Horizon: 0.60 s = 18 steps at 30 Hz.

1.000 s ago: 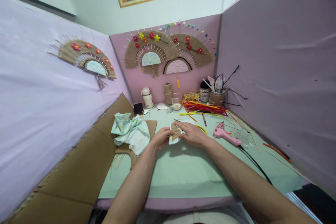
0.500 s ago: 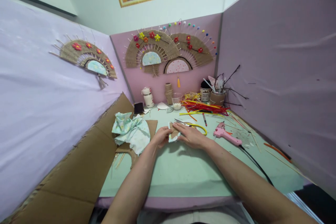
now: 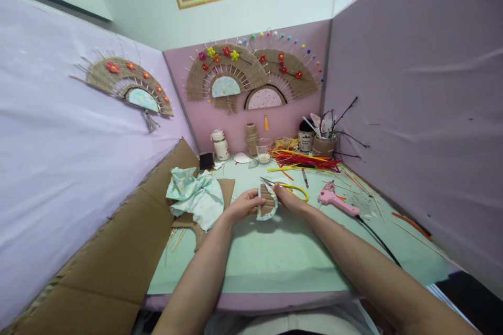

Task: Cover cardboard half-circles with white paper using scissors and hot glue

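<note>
A half-round piece of cardboard (image 3: 268,200), its rim wrapped in pale blue-green fabric, stands tilted above the table with its bare brown side toward me. My left hand (image 3: 247,205) pinches it by the straight edge, thumb on the bare side. Fingers of my right hand (image 3: 288,200) are closed at its curved edge, partly hidden behind it. Just beyond my right hand lie scissors (image 3: 301,191) with yellow handles, blades pointing left. A crumpled pale green cloth (image 3: 198,193) rests on cut cardboard (image 3: 228,188) left of my hands.
On the right lies a pink glue gun (image 3: 338,203) with a black cord. Red and yellow craft stems (image 3: 306,161) are heaped at the back, near a twine spool (image 3: 251,138), a clear cup (image 3: 263,152) and a white bottle (image 3: 220,145). A cardboard panel (image 3: 106,241) borders the left side.
The half-round piece has been turned and raised, so more of its bare side and curved rim shows. My right hand has slid from over it to its right edge.
</note>
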Available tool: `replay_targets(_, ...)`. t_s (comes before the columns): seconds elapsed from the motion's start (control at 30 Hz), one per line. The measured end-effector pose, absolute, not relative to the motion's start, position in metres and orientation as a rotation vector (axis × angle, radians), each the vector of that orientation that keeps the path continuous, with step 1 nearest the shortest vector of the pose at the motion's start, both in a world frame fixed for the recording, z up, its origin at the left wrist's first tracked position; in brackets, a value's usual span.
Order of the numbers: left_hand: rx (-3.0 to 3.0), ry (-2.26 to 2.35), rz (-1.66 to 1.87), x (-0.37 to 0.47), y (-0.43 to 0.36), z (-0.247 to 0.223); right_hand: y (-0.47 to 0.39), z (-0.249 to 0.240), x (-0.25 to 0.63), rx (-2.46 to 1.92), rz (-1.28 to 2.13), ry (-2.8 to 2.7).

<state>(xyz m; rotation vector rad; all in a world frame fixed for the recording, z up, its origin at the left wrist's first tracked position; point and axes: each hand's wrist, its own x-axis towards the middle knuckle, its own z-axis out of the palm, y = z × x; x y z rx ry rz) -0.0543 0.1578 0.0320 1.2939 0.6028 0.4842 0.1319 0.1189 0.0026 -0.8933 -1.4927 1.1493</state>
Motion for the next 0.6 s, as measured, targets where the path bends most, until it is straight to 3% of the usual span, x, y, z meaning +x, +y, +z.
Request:
replay_targets(0.23, 1.426, 0.592, 0.422, -0.054, 0.156, 0.031, 0.114, 0.012, 0.131, -0.827, 1.101, -1.589)
replay_targets(0.6, 1.447, 0.617, 0.458, -0.053, 0.156, 0.030, 0.111, 0.015, 0.139, -0.983, 0.462, -1.962)
